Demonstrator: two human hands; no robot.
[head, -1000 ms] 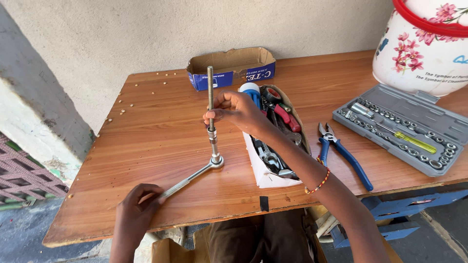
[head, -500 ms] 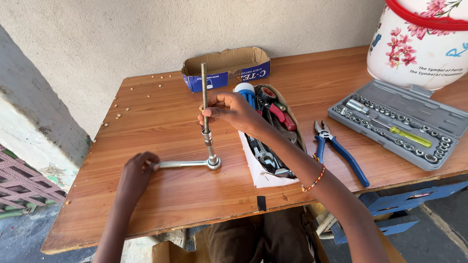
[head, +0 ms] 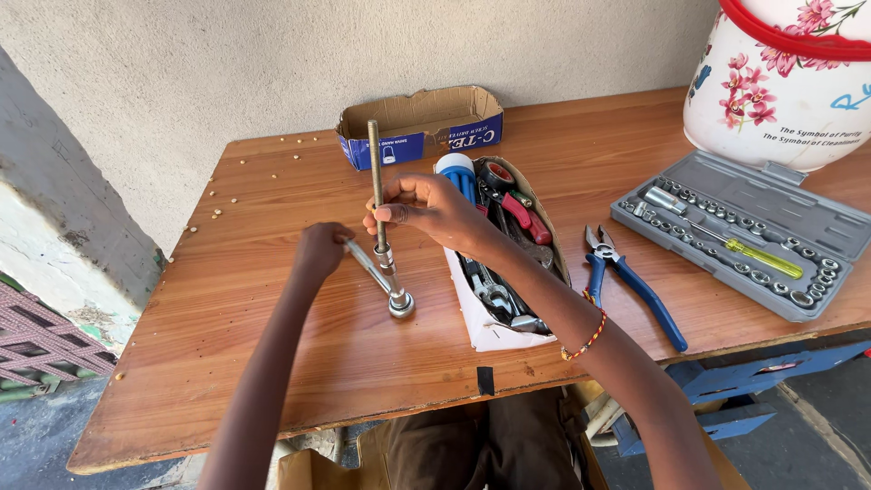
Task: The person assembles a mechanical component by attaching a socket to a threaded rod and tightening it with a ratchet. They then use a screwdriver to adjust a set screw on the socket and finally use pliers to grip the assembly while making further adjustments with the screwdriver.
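Right hand (head: 426, 210): fingers pinched around the upright steel extension bar (head: 376, 195) near mid-height; bar stands vertical, its socket end (head: 401, 303) resting on the bench (head: 272, 363). Left hand (head: 319, 251): fingers clenched on the ratchet handle (head: 367, 267), which slants down to the socket. Just right of the bar, an open pouch of hand tools (head: 508, 254); beyond it blue-handled pliers (head: 631, 281) and a grey socket case (head: 744, 231).

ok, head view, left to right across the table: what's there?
left hand → ratchet handle → upright extension bar → right hand → open tool pouch → blue-handled pliers → grey socket set case
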